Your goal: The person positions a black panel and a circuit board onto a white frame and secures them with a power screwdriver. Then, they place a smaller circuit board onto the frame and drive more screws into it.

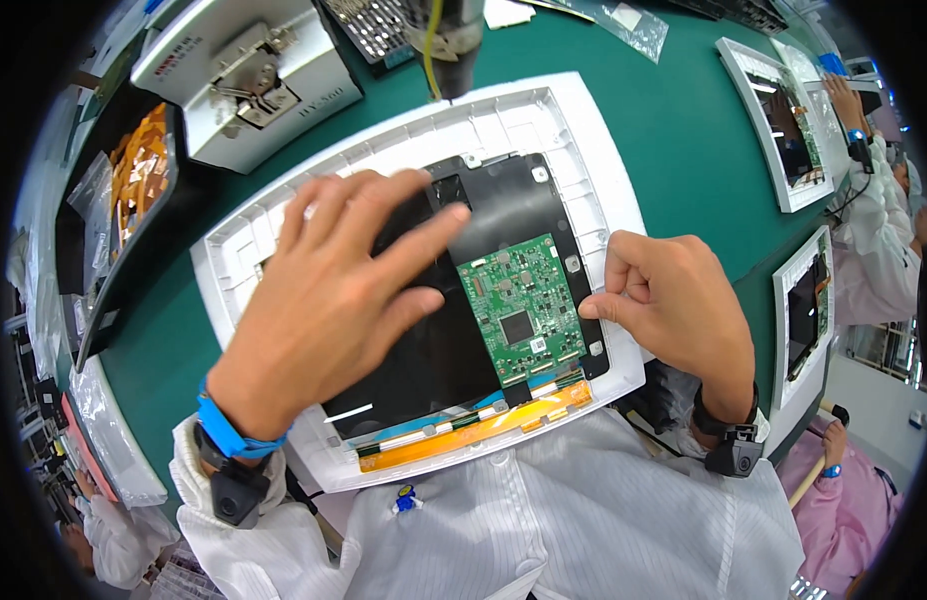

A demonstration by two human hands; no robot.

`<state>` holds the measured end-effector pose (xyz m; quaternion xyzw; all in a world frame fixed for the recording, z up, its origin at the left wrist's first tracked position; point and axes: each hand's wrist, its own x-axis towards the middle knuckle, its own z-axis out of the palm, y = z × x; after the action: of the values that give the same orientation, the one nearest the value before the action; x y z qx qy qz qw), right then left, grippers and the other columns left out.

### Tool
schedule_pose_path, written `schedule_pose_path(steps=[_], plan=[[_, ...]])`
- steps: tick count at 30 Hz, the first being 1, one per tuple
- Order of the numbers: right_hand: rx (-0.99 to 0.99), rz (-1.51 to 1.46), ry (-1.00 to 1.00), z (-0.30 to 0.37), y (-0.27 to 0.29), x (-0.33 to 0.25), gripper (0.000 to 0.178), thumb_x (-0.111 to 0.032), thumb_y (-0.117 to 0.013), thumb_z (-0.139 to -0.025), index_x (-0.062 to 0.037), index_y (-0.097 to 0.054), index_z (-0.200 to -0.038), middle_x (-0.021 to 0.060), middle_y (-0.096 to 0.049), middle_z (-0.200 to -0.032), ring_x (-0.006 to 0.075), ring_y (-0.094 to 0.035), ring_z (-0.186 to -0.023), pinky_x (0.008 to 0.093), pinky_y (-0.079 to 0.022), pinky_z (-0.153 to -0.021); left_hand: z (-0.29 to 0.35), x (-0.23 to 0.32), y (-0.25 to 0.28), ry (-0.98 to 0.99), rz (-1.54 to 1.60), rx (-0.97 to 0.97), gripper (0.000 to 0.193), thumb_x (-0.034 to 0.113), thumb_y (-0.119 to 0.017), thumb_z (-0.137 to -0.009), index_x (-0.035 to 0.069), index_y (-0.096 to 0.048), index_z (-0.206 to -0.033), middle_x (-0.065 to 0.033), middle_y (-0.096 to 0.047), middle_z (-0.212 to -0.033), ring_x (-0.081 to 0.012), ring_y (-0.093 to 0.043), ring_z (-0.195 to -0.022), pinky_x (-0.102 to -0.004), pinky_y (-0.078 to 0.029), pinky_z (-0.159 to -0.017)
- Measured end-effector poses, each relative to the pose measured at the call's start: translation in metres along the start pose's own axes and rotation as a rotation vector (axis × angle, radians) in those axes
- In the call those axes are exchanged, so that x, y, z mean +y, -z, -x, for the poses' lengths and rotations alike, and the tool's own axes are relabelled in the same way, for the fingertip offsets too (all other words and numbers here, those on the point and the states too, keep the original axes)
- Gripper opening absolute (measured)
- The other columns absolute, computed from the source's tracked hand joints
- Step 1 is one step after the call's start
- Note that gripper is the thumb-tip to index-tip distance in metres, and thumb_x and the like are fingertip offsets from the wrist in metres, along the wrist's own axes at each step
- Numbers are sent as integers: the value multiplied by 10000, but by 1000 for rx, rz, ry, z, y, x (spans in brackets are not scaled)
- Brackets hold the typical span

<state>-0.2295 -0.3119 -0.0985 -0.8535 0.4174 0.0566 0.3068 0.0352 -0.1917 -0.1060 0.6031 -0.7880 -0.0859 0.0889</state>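
A white plastic display housing [610,185] lies in front of me, with a black panel [423,345] set inside it. On the panel's right part sits a green circuit board [535,290]. An orange flexible strip [473,432] runs along the near edge. My left hand [328,280] is over the panel's left side, fingers spread, holding nothing visible. Whether its fingertips touch the panel, I cannot tell. Beside the board's right edge, my right hand [673,300] is closed with thumb and fingers pinched together. Anything between those fingertips is hidden or too small to name.
An electric screwdriver [448,45] hangs beyond the housing's far edge. A grey-white box machine [248,90] stands at the far left, near a black tray [153,255] with orange flexible circuits [141,165]. Two similar housings [795,190] [783,350] lie on the right, where co-workers are busy.
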Motion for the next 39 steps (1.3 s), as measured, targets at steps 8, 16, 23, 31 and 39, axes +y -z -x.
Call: schedule_pose_path(steps=[8,16,23,31,39], plan=[[-53,131,-6,-3,13,-11,273,-199,-857,-785,-55,-625,-781,98,-642,-651,290,-650,-624,410,-473,-580,12,9,-9,-65,109,-65,562,296,-762,-857,192,-632,-1395,-71,-503,-1525,-292,-422,-1435,-505,-285,-1208],[611,-488,452,-28,68,-14,789,-212,-931,-743,-4,-516,-1382,84,-598,-1227,152,-585,-1099,264,-447,-872,10,5,-17,-123,161,2,513,277,-751,-875,170,-640,-1364,-61,-572,-1442,-267,-440,-1432,-492,-294,-1207],[370,-513,858,-115,63,-55,862,-206,-957,-716,-10,-495,-1417,109,-613,-1311,207,-600,-1247,322,-480,-982,1,-7,-13,-205,212,2,377,300,-676,-952,129,-683,-1288,-89,-628,-1358,-264,-498,-1397,-477,-305,-1222],[31,-740,860,-158,67,-82,475,-78,-849,-845,0,-577,-1225,-5,-613,-770,80,-588,-692,231,-472,-620,-5,-16,-21,-235,232,69,375,305,-633,-986,56,-671,-1263,-70,-649,-1307,-239,-525,-1365,-460,-326,-1215],[292,-866,801,-168,87,-101,415,-215,-732,-972,-23,-479,-1239,4,-542,-754,122,-592,-663,246,-446,-607,-3,-19,-18,-223,274,96,298,264,-638,-966,40,-722,-1144,-46,-635,-1258,-303,-454,-1396,-484,-329,-1214]])
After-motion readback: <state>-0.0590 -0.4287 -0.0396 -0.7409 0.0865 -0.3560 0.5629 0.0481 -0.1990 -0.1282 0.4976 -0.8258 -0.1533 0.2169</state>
